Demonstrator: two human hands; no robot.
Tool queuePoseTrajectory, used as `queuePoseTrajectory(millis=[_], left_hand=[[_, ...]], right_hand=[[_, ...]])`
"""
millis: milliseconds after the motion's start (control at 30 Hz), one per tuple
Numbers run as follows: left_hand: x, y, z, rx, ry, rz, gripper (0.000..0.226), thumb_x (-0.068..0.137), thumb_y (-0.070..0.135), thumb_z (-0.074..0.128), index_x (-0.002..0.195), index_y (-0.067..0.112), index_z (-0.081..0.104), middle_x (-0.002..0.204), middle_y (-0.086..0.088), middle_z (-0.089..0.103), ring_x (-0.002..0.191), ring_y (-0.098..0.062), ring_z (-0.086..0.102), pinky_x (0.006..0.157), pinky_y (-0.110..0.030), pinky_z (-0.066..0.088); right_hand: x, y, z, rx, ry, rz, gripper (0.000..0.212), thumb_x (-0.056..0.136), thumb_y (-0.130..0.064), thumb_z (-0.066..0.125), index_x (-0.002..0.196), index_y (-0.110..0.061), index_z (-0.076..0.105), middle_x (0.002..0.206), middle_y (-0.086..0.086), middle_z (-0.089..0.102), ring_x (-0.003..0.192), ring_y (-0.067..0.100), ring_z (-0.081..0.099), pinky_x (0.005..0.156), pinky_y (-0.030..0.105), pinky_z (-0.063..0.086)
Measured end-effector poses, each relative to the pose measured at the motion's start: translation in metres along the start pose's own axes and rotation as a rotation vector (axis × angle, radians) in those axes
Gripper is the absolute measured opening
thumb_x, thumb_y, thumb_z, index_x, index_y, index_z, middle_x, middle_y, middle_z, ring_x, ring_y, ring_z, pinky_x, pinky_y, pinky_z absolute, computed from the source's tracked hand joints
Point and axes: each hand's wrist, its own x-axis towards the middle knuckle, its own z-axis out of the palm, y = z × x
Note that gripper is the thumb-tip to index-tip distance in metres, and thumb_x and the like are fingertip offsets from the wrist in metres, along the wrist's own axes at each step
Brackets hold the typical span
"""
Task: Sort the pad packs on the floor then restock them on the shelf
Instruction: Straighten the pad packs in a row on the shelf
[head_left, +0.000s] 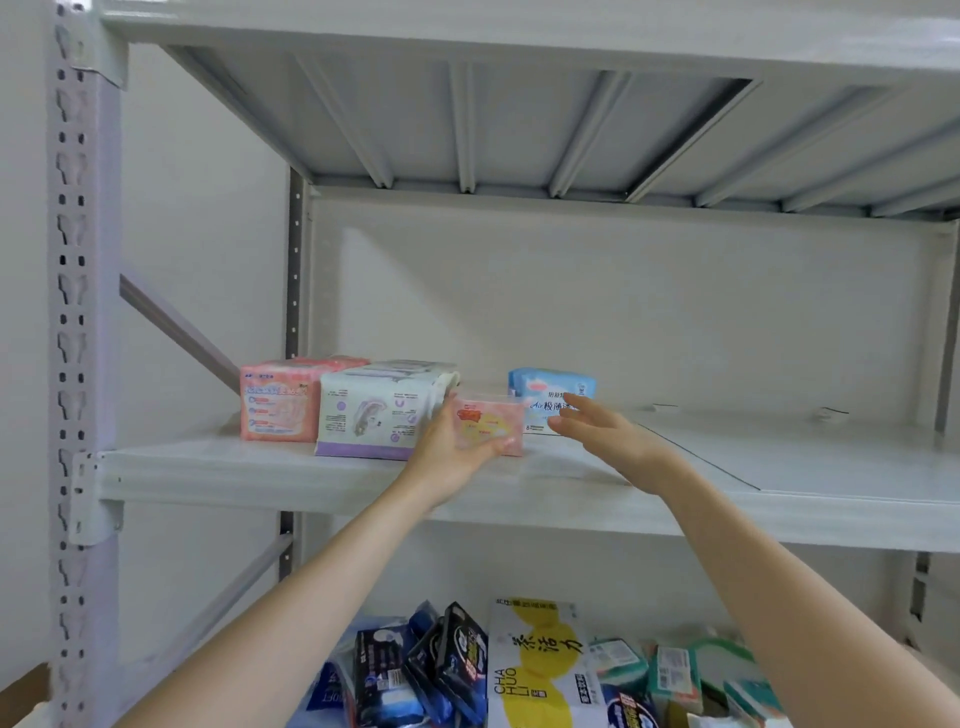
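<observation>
Left hand (453, 451) grips glossy pink rectangular pack (491, 422); right hand (597, 432) fingers spread, empty.

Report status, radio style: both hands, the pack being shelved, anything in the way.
Left hand grips small pink pack at shelf. Right hand open, by blue pack. Slot between white pack and blue pack unblocked.

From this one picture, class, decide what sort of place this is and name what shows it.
Probably a shop stockroom: a metal rack with slotted uprights, retail pad packs lined on its shelf, the left hand holding a small pink pack, and mixed packaged goods heaped below.
</observation>
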Motion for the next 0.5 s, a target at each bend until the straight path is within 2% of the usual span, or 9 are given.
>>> queuePoseTrajectory(millis=[133, 267, 400, 500], left_hand=[[0.014, -0.003, -0.004, 0.033, 0.003, -0.047, 0.078, 0.08, 0.031, 0.077, 0.143, 0.017, 0.034, 0.138, 0.008, 0.048, 0.124, -0.005, 0.045, 0.106, -0.025, 0.035], [0.03, -0.007, -0.007, 0.052, -0.014, -0.103, 0.078, 0.079, 0.036, 0.077, 0.14, 0.012, 0.036, 0.139, 0.002, 0.049, 0.127, -0.013, 0.046, 0.109, -0.036, 0.038], [0.043, -0.012, -0.002, 0.018, -0.026, -0.153, 0.081, 0.076, 0.035, 0.08, 0.14, 0.01, 0.037, 0.137, -0.002, 0.054, 0.127, -0.018, 0.05, 0.109, -0.04, 0.039], [0.051, -0.016, 0.002, -0.015, -0.05, -0.166, 0.065, 0.076, 0.031, 0.08, 0.131, 0.014, 0.05, 0.123, 0.0, 0.064, 0.115, -0.016, 0.059, 0.104, -0.04, 0.045]], right_hand=[[0.025, 0.007, 0.003, -0.007, -0.079, 0.032, 0.076, 0.085, -0.043, 0.068, 0.149, -0.032, 0.028, 0.153, -0.007, 0.034, 0.14, 0.009, 0.032, 0.117, 0.037, 0.024], [0.046, 0.011, 0.005, -0.037, -0.108, 0.039, 0.079, 0.083, -0.041, 0.07, 0.149, -0.033, 0.027, 0.152, -0.008, 0.036, 0.138, 0.009, 0.034, 0.117, 0.037, 0.026], [0.062, 0.016, 0.004, -0.056, -0.155, 0.067, 0.081, 0.081, -0.036, 0.074, 0.149, -0.03, 0.029, 0.152, -0.006, 0.036, 0.138, 0.011, 0.035, 0.115, 0.036, 0.03], [0.073, 0.02, 0.004, -0.074, -0.189, 0.077, 0.079, 0.083, -0.031, 0.074, 0.149, -0.028, 0.031, 0.152, -0.005, 0.036, 0.137, 0.011, 0.036, 0.11, 0.03, 0.033]])
